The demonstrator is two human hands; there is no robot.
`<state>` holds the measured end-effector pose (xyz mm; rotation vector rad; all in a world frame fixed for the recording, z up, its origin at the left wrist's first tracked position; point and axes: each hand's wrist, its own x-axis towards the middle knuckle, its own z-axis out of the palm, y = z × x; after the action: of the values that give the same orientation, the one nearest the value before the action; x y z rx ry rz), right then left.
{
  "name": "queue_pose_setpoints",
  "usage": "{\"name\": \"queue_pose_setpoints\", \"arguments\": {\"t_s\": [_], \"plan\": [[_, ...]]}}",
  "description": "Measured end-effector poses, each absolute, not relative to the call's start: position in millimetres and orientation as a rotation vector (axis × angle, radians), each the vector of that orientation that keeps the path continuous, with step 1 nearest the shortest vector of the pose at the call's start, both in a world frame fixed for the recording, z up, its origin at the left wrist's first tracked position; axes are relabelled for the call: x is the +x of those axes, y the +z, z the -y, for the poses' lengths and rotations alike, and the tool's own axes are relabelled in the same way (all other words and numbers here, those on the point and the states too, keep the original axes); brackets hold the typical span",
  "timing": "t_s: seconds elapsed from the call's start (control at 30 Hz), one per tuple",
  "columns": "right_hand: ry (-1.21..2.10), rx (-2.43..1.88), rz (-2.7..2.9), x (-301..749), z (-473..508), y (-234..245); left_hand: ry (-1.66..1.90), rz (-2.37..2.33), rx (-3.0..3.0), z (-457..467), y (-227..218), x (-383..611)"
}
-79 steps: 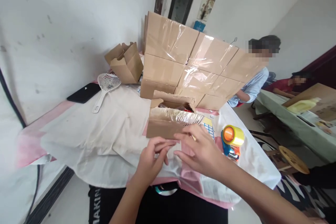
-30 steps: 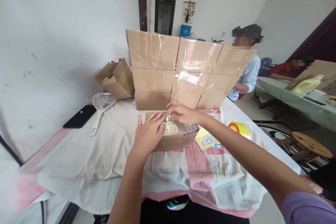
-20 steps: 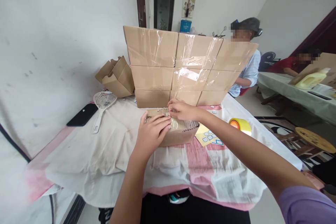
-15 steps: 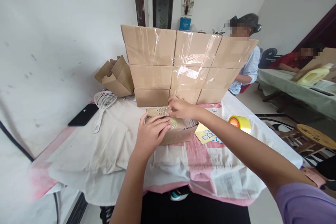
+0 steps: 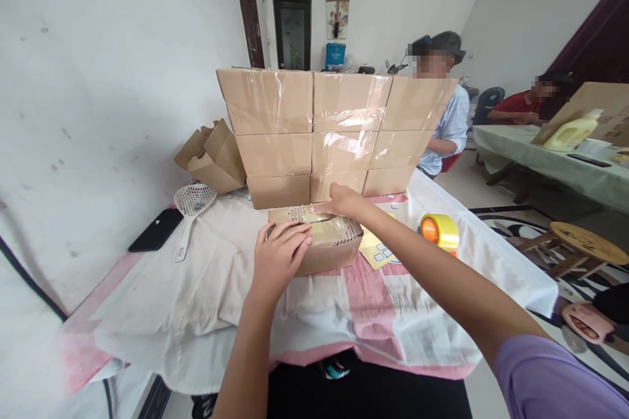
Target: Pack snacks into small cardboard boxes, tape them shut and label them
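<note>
Brown cardboard at the centre of the cloth [image 5: 216,294]: a small box [image 5: 327,258], top flaps folded down. (Clock centred on the small box, 12 o'clock straight ahead.) Open, flaps up, 2.6 seconds ago, with both hands clear in front; covered over now, a thin dark line along the seam. Seems closed on top, though perhaps not tight along that line.

Flat, palm down and open, on the 9 o'clock end of the top: left hand [image 5: 280,250], touching without grasping. At the 12 o'clock edge: right hand [image 5: 346,201], thumb stretched towards 9 along the seam, straighter than 0.5 seconds ago; fingers mostly hidden, so cannot tell a grip from a press.

As for writing: rows of print on the far flap and dark marks near 3, all too small to read. Just beside, at 3, a yellow sheet [image 5: 376,255] with blue-edged shapes, no legible words; further out, a yellow tape roll [image 5: 446,234], no legible brand. At 9, a black phone [image 5: 156,230]; at 10, a white skimmer [image 5: 195,196] and an open carton [image 5: 213,170]. At 12, a taped wall of cartons [image 5: 275,150], 3 rows of 3, without readable labels; beyond, a blue tub [image 5: 335,52], pale lettering too small to read.
</note>
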<state>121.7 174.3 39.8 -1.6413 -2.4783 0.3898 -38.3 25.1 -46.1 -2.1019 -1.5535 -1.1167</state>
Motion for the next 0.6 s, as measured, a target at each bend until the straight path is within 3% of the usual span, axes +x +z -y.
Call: {"name": "queue_pose_setpoints", "arguments": {"t_s": [0.27,0.6], "plan": [[0.392,-1.861,2.286,193,-204,18,-1.105,1.491,-2.085,-23,-47,-41],[0.471,-2.235,2.107,263,-149,-71,-1.064,1.441,-2.041,-21,-48,-42]]}}
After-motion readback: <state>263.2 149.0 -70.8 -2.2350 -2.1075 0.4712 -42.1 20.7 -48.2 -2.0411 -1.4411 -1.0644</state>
